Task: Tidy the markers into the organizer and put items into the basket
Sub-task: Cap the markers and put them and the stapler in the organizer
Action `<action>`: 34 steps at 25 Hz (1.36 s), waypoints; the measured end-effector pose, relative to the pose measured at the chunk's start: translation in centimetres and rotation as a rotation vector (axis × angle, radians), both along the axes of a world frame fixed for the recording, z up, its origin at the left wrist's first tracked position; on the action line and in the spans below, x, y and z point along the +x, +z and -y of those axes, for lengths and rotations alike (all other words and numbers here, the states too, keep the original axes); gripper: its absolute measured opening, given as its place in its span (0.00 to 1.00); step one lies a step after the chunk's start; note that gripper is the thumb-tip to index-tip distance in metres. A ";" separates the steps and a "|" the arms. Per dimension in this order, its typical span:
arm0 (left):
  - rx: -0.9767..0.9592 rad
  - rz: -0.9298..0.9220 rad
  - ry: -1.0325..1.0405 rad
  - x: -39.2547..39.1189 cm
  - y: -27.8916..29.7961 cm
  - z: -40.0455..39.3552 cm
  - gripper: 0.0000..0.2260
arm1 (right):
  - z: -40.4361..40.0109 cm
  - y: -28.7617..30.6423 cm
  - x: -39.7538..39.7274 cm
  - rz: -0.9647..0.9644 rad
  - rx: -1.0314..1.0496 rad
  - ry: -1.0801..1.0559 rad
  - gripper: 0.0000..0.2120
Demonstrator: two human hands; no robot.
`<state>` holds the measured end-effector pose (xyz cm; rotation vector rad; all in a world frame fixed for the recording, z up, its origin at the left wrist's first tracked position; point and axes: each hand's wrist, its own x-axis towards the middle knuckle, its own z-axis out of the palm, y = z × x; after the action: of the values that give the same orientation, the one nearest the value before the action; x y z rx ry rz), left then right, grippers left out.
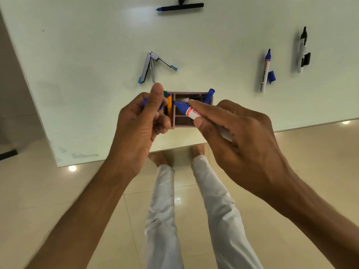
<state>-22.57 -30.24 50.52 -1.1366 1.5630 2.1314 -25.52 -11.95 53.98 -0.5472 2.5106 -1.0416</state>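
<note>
My right hand [233, 131] grips an uncapped blue marker [187, 109], its tip pointing left over the brown organizer [182, 123]. In my left hand [141, 121] sits a blue cap [144, 102], held between fingers and raised thumb, just left of the organizer. Orange and green pens [169, 102] stand in the organizer's left slot, and another blue marker [209, 96] leans in its right corner. Farther right on the table lie an uncapped blue marker [265, 71] with its cap [272, 76] and an uncapped black marker [302, 49] with its cap [306, 59].
An opened stapler [150, 67] lies just behind the organizer. A black pen with a blue tip [180, 7] lies at the far edge of the white table [77, 74]. My legs and the tiled floor [58, 191] show below the table's near edge. No basket is in view.
</note>
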 end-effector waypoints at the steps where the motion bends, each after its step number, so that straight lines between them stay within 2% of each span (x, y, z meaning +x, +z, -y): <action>1: 0.010 -0.004 0.000 0.1 -0.1 0.1 0.16 | -0.1 0.0 0.1 -0.002 -0.003 0.009 0.15; 5: 0.014 -0.038 -0.242 0.9 0.6 -1.8 0.15 | 0.1 -0.1 1.0 0.022 0.000 0.025 0.13; 8: -0.066 0.109 -0.203 1.5 0.3 -3.4 0.19 | 0.6 -0.3 2.3 0.014 0.061 -0.072 0.12; 11: 0.013 0.165 -0.223 2.6 -0.3 -3.4 0.20 | 0.8 -0.8 3.8 0.029 0.100 -0.114 0.11; 14: 0.012 0.195 -0.298 3.5 -0.8 -3.1 0.21 | 1.1 -1.7 5.8 0.071 0.086 -0.145 0.17; 16: -0.068 0.187 -0.385 3.2 -1.1 -2.6 0.23 | 1.4 -2.4 6.3 0.134 0.079 -0.175 0.22; 19: -0.372 0.051 -0.697 1.9 -2.1 -1.3 0.32 | 1.2 -4.6 4.6 0.182 0.265 -0.081 0.16; 20: -0.469 0.022 -0.712 1.4 -2.8 -0.6 0.33 | 0.8 -5.4 3.6 0.193 0.288 -0.088 0.14; 22: -0.487 0.091 -0.502 0.3 -3.8 1.4 0.33 | -0.3 -6.4 1.4 0.232 0.221 -0.233 0.12; 24: -0.444 0.131 -0.277 -0.5 -4.3 4.0 0.31 | -1.5 -6.9 -0.3 0.183 0.157 -0.370 0.13; 25: -0.453 0.157 -0.231 -0.4 -4.5 5.3 0.31 | -2.0 -7.1 -0.6 0.162 0.153 -0.395 0.14; 31: -0.449 0.235 -0.273 1.1 -4.2 6.7 0.30 | -2.9 -8.4 0.7 0.108 0.134 -0.378 0.12; 34: -0.431 0.219 -0.323 1.3 -4.3 5.4 0.32 | -2.8 -9.5 0.9 0.141 0.208 -0.296 0.14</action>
<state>-21.29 -35.62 46.26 -1.0985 1.9939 1.4555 -24.60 -9.18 44.46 -0.0405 2.5811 -0.8656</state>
